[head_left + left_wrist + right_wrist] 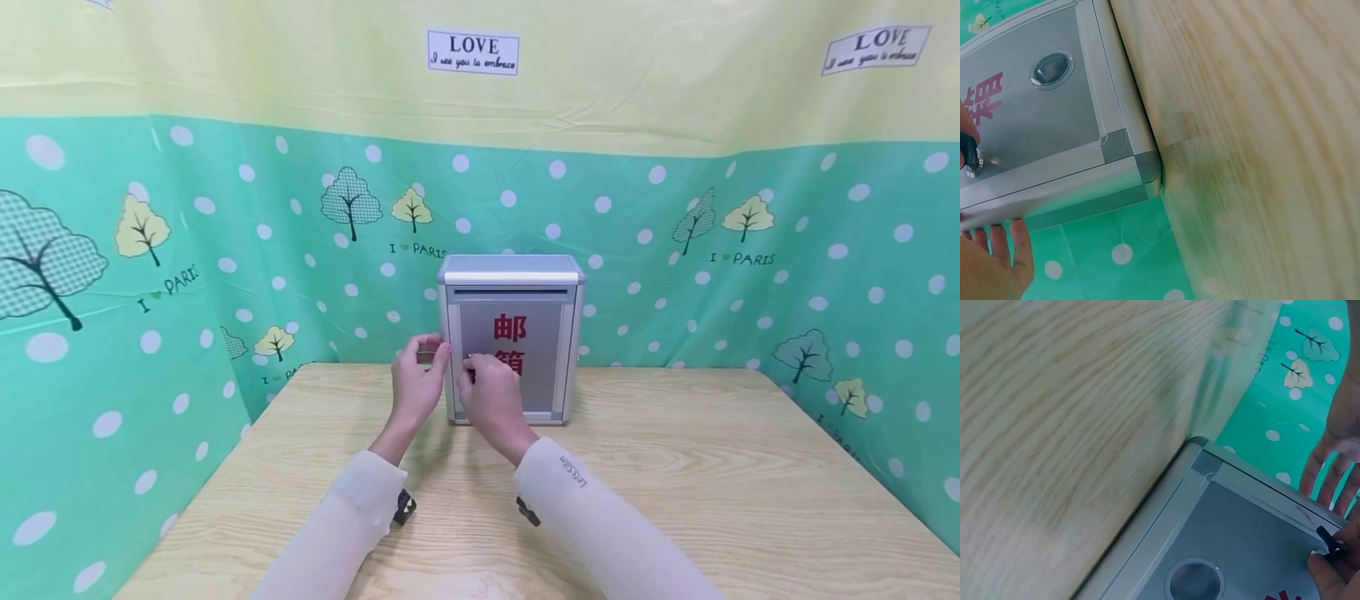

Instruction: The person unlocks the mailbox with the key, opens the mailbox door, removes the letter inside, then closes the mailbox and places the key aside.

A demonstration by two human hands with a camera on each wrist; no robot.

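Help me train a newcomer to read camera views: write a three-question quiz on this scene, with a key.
1. What is the right hand pinching at the front of the box?
2. Fill the gap: the large characters on the box's front are ____ in colour.
3. True or false: the box is lying flat on its back.

Key:
1. A black-headed key.
2. Red.
3. False; it stands upright on the table.
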